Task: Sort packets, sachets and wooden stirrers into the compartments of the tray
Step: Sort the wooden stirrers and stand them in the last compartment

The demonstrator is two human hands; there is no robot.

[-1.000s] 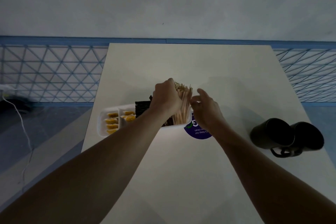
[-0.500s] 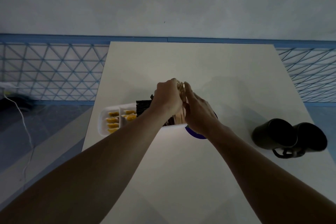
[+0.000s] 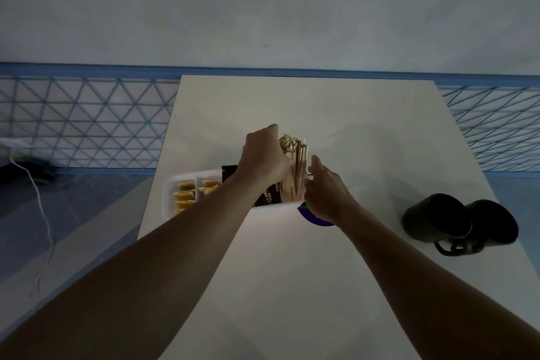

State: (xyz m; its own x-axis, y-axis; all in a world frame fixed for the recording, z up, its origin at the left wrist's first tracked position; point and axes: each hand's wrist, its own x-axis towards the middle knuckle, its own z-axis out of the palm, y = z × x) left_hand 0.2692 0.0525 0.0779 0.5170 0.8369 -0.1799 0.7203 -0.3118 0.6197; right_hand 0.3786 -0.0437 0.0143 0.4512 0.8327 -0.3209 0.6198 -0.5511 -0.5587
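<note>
Well, from my remote seat I see my left hand (image 3: 264,158) curled round the upper part of the bundle of wooden stirrers (image 3: 295,168), which stands upright in the right-end compartment of the white tray (image 3: 171,194). My right hand (image 3: 327,188) sits just beside the bundle on its right, fingers loosely bent with the tips at the sticks; I cannot tell whether they pinch any or only touch. Dark packets (image 3: 266,197) stand in the compartment next to the stirrers, partly hidden by my left wrist, and yellow sachets (image 3: 184,195) lie in the two left compartments. The tray rests on the pale desk (image 3: 321,108), near its left edge. A purple disc (image 3: 311,218) peeks out under my right wrist, and two black mugs (image 3: 432,218) lie on their sides, touching, at the desk's right.
</note>
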